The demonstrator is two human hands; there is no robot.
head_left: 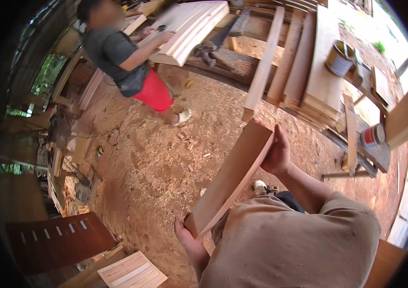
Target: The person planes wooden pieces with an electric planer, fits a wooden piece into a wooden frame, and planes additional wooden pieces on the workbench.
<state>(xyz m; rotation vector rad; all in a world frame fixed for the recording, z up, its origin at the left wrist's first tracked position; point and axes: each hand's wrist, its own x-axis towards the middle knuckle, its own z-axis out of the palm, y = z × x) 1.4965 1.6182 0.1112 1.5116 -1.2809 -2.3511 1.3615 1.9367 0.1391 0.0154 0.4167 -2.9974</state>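
A thick, smooth wooden board [233,175] lies across the front of my body at a slant, held up off the ground. My left hand [192,240] grips its lower end, with the fingers partly hidden beneath the wood. Near the upper end, my right hand [277,151] is wrapped around the side of the board, its thumb against the edge. Just beyond that end, a long narrow wooden strip [264,67] juts out from the workbench.
Long planks [323,72] rest on the bench, carrying a yellow can [340,60]. A white and red can [372,136] stands on a lower trestle. Another person [122,55] handles a wooden panel [194,29]. Wood shavings [165,158] cover the dirt floor; a slatted panel [132,272] lies lower left.
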